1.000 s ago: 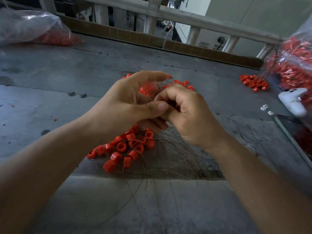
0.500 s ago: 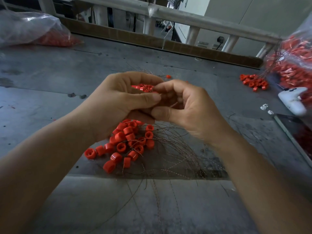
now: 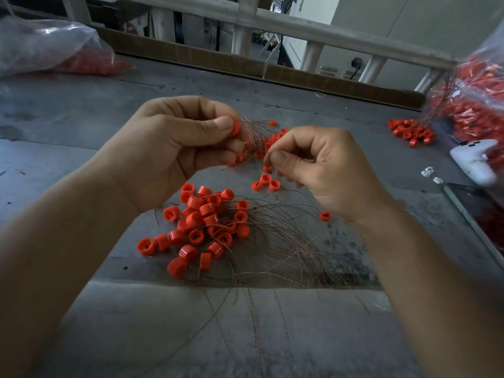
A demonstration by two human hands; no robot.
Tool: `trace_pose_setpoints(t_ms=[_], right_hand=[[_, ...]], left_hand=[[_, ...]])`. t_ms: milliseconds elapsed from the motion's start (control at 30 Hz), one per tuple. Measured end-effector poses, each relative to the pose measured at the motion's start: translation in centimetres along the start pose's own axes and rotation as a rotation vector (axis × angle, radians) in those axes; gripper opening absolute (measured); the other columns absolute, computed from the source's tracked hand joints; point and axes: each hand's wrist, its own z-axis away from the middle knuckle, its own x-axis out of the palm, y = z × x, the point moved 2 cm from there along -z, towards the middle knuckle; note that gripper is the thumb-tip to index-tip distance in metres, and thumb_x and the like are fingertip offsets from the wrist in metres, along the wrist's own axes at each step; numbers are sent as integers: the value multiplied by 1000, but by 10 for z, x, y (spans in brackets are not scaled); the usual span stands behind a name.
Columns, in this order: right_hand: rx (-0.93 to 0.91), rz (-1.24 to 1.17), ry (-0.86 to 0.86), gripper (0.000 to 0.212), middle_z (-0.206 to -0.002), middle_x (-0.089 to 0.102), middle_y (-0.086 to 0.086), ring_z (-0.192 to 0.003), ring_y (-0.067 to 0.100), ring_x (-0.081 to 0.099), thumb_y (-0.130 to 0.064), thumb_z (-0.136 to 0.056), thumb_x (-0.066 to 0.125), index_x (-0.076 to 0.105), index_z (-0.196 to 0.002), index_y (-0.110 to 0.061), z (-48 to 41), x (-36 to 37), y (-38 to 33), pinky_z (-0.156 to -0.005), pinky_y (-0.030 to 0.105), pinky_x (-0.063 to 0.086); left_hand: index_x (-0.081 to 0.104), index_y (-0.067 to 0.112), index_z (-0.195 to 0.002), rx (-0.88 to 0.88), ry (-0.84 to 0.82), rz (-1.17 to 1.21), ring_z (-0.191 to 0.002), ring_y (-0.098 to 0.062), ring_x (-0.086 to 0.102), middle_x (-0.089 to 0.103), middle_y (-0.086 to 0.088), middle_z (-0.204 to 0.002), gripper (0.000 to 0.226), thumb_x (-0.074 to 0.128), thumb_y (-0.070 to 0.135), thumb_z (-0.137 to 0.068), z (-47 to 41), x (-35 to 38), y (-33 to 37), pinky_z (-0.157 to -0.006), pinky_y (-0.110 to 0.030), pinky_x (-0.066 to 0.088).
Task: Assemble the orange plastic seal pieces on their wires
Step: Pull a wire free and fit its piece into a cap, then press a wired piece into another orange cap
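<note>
Nearest the person, a few thin strands trail across the grey table (image 3: 81, 323). Just beyond them and below both hands lies a fan of loose wires (image 3: 275, 244), with a pile of orange pieces (image 3: 207, 222) on its left side, under the left wrist. One stray piece (image 3: 324, 215) sits beside the right wrist, and three more (image 3: 266, 182) lie just under the right thumb.

The left hand (image 3: 174, 148) is curled into a loose fist. Its thumb and forefinger pinch an orange seal piece (image 3: 235, 128) at the fingertips, and a bundle of wires (image 3: 252, 135) sprouts from the same grip towards the right hand. The right hand (image 3: 327, 170) is also curled, thumb pressed to forefinger on what looks like a single wire (image 3: 268, 154), though the strand is too fine to be sure. The two hands are close but not touching, with the wire ends between them.

Behind the fingertips a scatter of further pieces (image 3: 275, 137) lies on the table. Off to the right of the right hand are two small white bits (image 3: 428, 171), a white controller (image 3: 474, 159) and a dark flat slab (image 3: 480, 214). Beyond those sit a small heap of orange parts (image 3: 409, 132) and a clear bag (image 3: 474, 105) full of orange parts. Far to the left of the left hand lies another plastic bag (image 3: 49, 47). A pale railing (image 3: 300, 25) runs along the back.
</note>
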Motion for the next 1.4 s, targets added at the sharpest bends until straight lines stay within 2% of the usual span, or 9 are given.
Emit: trace_pose_setpoints(t_ms=[167,333,467,600,733,900,1067,1200,1400], right_hand=[[-7,61,16,21,-58,59,-12,-53,-3,54,-8,-83,64,64,-70,-24,1,-2,0,-50,9,41],[22,115,-3,15,-62,62,-12,-57,-2,57,-11,-82,65,66,-72,-21,-1,-6,2,-53,10,43],[77,176,-86,13,-64,64,-9,-61,5,60,-15,-82,66,66,-72,-23,-1,-3,7,-59,16,49],[116,337,-200,14,-67,61,-17,-68,-5,58,-23,-82,67,64,-70,-30,-1,3,13,-60,5,43],[173,426,-310,5,-68,58,-20,-65,-12,53,-24,-82,67,69,-78,-24,-1,6,18,-61,-1,39],[192,440,-377,8,-70,58,-21,-66,-11,55,-29,-81,67,71,-82,-23,-1,3,19,-61,0,39],[202,376,-248,7,-75,65,-19,-74,-9,59,-35,-80,65,69,-80,-29,-5,-13,17,-64,7,44],[214,289,-68,7,-60,63,-20,-60,-10,57,-31,-79,66,67,-72,-31,-7,-28,21,-61,10,44],[217,262,66,10,-62,64,-9,-53,-4,55,-29,-82,64,68,-73,-26,-8,-35,23,-53,8,43]], left_hand=[[71,19,-84,38,76,-149,-61,-9,65,70,-1,-69,25,57,13,-64,0,-11,3,-56,-16,52],[74,20,-70,58,110,-338,-61,-9,64,70,-1,-69,16,62,22,-59,-2,-20,7,-56,-16,53],[71,16,-58,-37,60,-433,-52,-8,59,66,-2,-60,8,69,9,-63,-6,-29,7,-46,-16,49],[72,14,-62,-143,10,-534,-53,-9,60,68,-5,-63,7,68,11,-66,-9,-31,-1,-46,-16,47],[70,26,-62,-60,248,-704,-62,-6,62,70,3,-70,24,67,6,-74,-18,-36,-13,-58,-18,51],[68,20,-106,102,326,-1167,-98,-19,58,64,-3,-103,37,53,-5,-83,-31,-38,-31,-85,-24,38],[52,26,-129,-16,192,-1337,-112,-23,48,51,-7,-119,46,51,7,-88,-44,-49,-48,-84,-26,30],[48,29,-132,-66,137,-1381,-121,-28,40,47,-13,-125,43,47,13,-92,-49,-45,-52,-93,-31,29],[65,22,-100,-17,136,-1418,-99,-22,47,49,-5,-105,15,60,19,-85,-47,-42,-48,-78,-26,29]])
